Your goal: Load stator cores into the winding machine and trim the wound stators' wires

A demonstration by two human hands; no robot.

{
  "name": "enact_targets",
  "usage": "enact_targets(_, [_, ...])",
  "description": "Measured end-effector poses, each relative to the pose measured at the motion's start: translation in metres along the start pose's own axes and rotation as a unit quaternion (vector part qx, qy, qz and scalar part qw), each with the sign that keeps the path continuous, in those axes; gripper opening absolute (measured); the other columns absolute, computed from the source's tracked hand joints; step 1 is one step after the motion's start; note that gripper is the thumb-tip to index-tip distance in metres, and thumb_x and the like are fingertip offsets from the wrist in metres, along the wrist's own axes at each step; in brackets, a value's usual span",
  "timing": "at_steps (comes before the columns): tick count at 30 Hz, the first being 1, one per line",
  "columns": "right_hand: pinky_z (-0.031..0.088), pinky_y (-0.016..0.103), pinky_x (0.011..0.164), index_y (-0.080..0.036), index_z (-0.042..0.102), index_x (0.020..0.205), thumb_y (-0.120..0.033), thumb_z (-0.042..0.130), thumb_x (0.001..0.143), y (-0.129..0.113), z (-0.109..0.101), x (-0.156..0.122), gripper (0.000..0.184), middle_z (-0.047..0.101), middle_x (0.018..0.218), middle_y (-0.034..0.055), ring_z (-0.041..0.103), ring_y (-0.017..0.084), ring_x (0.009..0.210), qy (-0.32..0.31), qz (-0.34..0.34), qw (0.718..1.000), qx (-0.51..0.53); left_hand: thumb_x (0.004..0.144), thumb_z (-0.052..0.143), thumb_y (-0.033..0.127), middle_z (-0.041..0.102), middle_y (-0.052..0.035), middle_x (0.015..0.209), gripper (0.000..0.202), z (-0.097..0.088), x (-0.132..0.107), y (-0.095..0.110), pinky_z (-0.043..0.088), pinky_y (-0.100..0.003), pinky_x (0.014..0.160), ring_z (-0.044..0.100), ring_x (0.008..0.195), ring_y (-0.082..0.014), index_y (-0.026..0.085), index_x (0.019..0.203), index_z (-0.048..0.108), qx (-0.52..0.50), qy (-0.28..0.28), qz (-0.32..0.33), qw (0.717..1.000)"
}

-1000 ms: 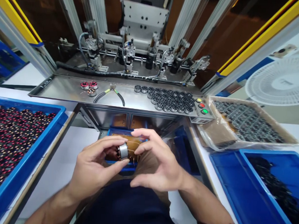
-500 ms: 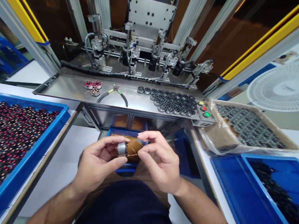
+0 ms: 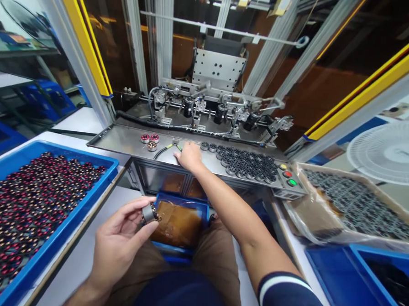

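Note:
My left hand (image 3: 117, 240) is closed on a small wound motor stator (image 3: 149, 212) with a silver ring, held above my lap. My right hand (image 3: 189, 156) is stretched forward onto the steel shelf (image 3: 123, 139), resting on the handles of the pliers (image 3: 166, 149); its fingers are curled over them. Three red wound stators (image 3: 149, 141) lie just left of the pliers. A cluster of dark unwound stator cores (image 3: 245, 162) lies to the right of the hand.
A blue bin (image 3: 34, 199) of red wound stators stands at left. A small blue tray of copper wire scrap (image 3: 178, 222) sits over my knees. At right are a bag-lined box of dark cores (image 3: 352, 204), another blue bin (image 3: 362, 284), coloured buttons (image 3: 287, 174) and a fan (image 3: 389, 151). The winding machine (image 3: 214, 103) is behind.
My right hand left the stator and reached forward to the pliers on the shelf. My left hand moved slightly left with the stator. My head tilted up.

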State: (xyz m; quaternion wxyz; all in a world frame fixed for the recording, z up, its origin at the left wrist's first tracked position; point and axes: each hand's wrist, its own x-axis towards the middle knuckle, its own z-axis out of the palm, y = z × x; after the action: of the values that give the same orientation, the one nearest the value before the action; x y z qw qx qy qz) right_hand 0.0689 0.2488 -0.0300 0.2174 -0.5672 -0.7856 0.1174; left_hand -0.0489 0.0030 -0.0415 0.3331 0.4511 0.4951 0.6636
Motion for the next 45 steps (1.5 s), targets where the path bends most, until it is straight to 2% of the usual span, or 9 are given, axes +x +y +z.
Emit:
enact_targets(5, [0.054, 0.043, 0.088, -0.014, 0.059, 0.117, -0.034, 0.060, 0.092, -0.005, 0.015, 0.023, 0.031, 0.062, 0.118, 0.0092, 0.062, 0.022, 0.103, -0.040, 0.003, 0.998, -0.039, 0.074, 0.078, 0.016, 0.074, -0.0057, 0.114, 0.035, -0.014, -0.001, -0.006, 0.053, -0.019, 0.094, 0.070, 0.105, -0.0163, 0.020, 0.108, 0.068, -0.020, 0.016, -0.059, 0.998])
enact_targets(10, [0.049, 0.040, 0.091, -0.013, 0.059, 0.113, -0.025, 0.048, 0.097, 0.004, -0.031, 0.011, 0.023, 0.065, 0.111, 0.0101, 0.062, 0.021, 0.102, 0.019, -0.042, 0.999, -0.025, 0.076, 0.076, 0.017, 0.074, -0.0063, 0.112, 0.034, -0.019, 0.003, -0.019, 0.055, -0.019, 0.091, 0.071, 0.101, -0.0149, 0.020, 0.109, 0.068, -0.105, -0.013, -0.118, 0.987])
enact_targets(16, [0.050, 0.029, 0.072, -0.018, 0.060, 0.104, -0.025, 0.046, 0.096, 0.039, -0.115, -0.098, 0.018, 0.067, 0.087, 0.0051, 0.063, 0.017, 0.073, 0.079, -0.149, 0.984, 0.060, 0.079, 0.074, 0.016, 0.074, -0.0051, 0.112, 0.033, -0.018, 0.000, -0.027, 0.053, -0.018, 0.090, 0.070, 0.098, -0.0120, 0.021, 0.110, 0.067, -0.130, -0.032, -0.127, 0.983])
enact_targets(18, [0.050, 0.024, 0.060, -0.022, 0.062, 0.101, -0.026, 0.048, 0.096, 0.057, -0.121, -0.147, 0.015, 0.066, 0.075, 0.0008, 0.062, 0.014, 0.061, 0.005, -0.185, 0.976, 0.112, 0.078, 0.075, 0.017, 0.074, -0.0055, 0.109, 0.033, -0.017, 0.000, -0.028, 0.053, -0.018, 0.088, 0.070, 0.096, -0.0122, 0.020, 0.110, 0.067, -0.116, -0.037, -0.135, 0.983])
enact_targets(25, [0.058, 0.022, 0.078, -0.026, 0.067, 0.110, -0.019, 0.058, 0.089, 0.074, -0.073, -0.265, 0.024, 0.074, 0.100, 0.0049, 0.072, 0.020, 0.092, -0.049, -0.202, 0.960, 0.189, 0.078, 0.075, 0.017, 0.075, -0.0046, 0.105, 0.034, -0.006, 0.002, -0.021, 0.054, -0.022, 0.089, 0.070, 0.095, -0.0138, 0.021, 0.110, 0.067, -0.098, -0.064, -0.134, 0.984])
enact_targets(29, [0.058, 0.028, 0.077, -0.025, 0.064, 0.118, -0.031, 0.058, 0.090, 0.065, -0.078, -0.293, 0.029, 0.071, 0.103, 0.0104, 0.070, 0.024, 0.093, -0.066, -0.137, 0.941, 0.303, 0.077, 0.075, 0.015, 0.073, -0.0047, 0.111, 0.035, 0.002, -0.002, -0.012, 0.055, -0.020, 0.089, 0.069, 0.100, -0.0142, 0.022, 0.111, 0.068, -0.073, -0.066, -0.095, 0.991])
enact_targets(32, [0.055, 0.035, 0.087, -0.022, 0.056, 0.130, -0.050, 0.077, 0.072, 0.060, -0.087, -0.309, 0.068, 0.066, 0.110, 0.0136, 0.065, 0.030, 0.104, -0.145, -0.056, 0.919, 0.363, 0.077, 0.075, 0.013, 0.072, -0.0059, 0.115, 0.036, 0.003, -0.006, -0.007, 0.055, -0.020, 0.088, 0.069, 0.100, -0.0153, 0.021, 0.111, 0.068, -0.059, -0.059, -0.065, 0.994])
enact_targets(37, [0.050, 0.030, 0.092, -0.021, 0.044, 0.138, -0.029, 0.073, 0.075, 0.059, -0.060, -0.330, 0.069, 0.063, 0.112, 0.0110, 0.064, 0.020, 0.103, -0.260, 0.062, 0.852, 0.451, 0.074, 0.077, 0.011, 0.073, -0.0053, 0.115, 0.037, 0.007, -0.011, 0.000, 0.055, -0.021, 0.092, 0.070, 0.101, -0.0162, 0.022, 0.109, 0.070, -0.039, -0.055, -0.046, 0.997])
enact_targets(45, [0.053, 0.038, 0.089, -0.026, 0.039, 0.141, -0.003, 0.051, 0.066, 0.039, -0.038, -0.299, 0.079, 0.065, 0.106, 0.0073, 0.064, 0.019, 0.092, -0.099, -0.131, 0.882, 0.443, 0.075, 0.076, 0.011, 0.074, -0.0077, 0.112, 0.036, 0.025, -0.019, 0.013, 0.058, -0.024, 0.090, 0.071, 0.100, -0.0188, 0.019, 0.109, 0.070, -0.049, -0.100, -0.084, 0.990])
